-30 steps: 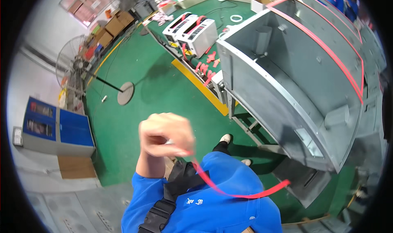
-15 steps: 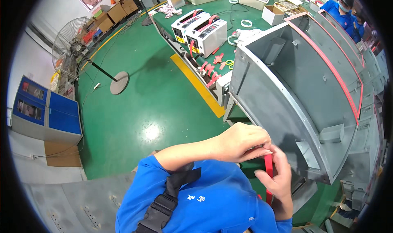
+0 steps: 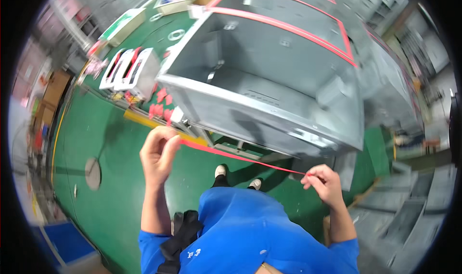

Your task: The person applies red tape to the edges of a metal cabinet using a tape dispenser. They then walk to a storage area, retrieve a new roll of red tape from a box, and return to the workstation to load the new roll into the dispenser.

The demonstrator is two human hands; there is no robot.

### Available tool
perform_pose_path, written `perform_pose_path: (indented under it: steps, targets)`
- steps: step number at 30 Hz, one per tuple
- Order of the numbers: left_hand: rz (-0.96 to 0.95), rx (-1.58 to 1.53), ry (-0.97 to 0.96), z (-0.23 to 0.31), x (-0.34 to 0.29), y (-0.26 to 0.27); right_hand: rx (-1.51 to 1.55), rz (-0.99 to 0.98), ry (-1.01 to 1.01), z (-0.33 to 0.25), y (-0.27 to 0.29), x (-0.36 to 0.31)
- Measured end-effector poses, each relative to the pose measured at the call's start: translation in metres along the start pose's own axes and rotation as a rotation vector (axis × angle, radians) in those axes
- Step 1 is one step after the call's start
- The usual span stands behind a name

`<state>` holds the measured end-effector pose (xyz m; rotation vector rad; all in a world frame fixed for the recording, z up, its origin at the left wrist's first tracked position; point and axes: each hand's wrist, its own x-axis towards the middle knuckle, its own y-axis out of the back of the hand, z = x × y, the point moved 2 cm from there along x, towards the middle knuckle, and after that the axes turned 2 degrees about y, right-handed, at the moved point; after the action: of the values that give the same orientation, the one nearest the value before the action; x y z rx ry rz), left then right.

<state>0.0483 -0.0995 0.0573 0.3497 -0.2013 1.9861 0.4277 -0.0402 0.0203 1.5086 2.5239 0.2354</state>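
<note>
A narrow strip of red tape (image 3: 240, 158) stretches between my two hands, in front of a grey metal cabinet shell (image 3: 226, 100). My left hand (image 3: 160, 153) pinches its left end near the workbench corner. The other end is pinched by my right hand (image 3: 323, 182), lower and to the right, below the shell's front edge. The strip runs slightly downhill from left to right. The open-topped shell has a bare metal near rim, while red tape lines its far rim (image 3: 288, 31). Neither hand touches the shell.
Two white tape dispensers (image 3: 137, 69) stand on the green-topped bench at the left, with red tape pieces (image 3: 161, 110) beside them. White tape rolls (image 3: 176, 34) and bins lie farther back. Grey metal panels (image 3: 394, 211) are stacked at lower right. A fan base (image 3: 93, 174) stands on the green floor.
My hands were close together at the shell's near side; now they are wide apart with the red tape drawn out between them. The view has turned to the right.
</note>
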Motion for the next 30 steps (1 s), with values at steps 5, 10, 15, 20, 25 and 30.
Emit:
perform_pose_path:
  steps: [5, 10, 15, 20, 25, 30]
  targets:
    - [-0.016, -0.063, 0.077, -0.001, 0.026, -0.024, 0.057, 0.246, -0.06, -0.009, 0.047, -0.022]
    - [-0.104, -0.085, 0.068, -0.007, 0.052, -0.052, -0.066, 0.431, 0.045, -0.02, 0.084, -0.028]
    - [-0.16, -0.104, 0.073, -0.017, 0.072, -0.074, 0.112, 0.617, 0.047, -0.024, 0.11, -0.019]
    - [-0.122, -0.054, 0.101, -0.024, 0.081, -0.083, 0.332, 0.692, 0.072, -0.022, 0.128, -0.001]
    - [-0.086, 0.018, 0.061, -0.031, 0.087, -0.08, 0.238, 0.696, 0.11, -0.016, 0.134, 0.011]
    - [-0.044, 0.083, 0.023, -0.035, 0.088, -0.075, 0.087, 0.612, 0.089, -0.016, 0.138, 0.015]
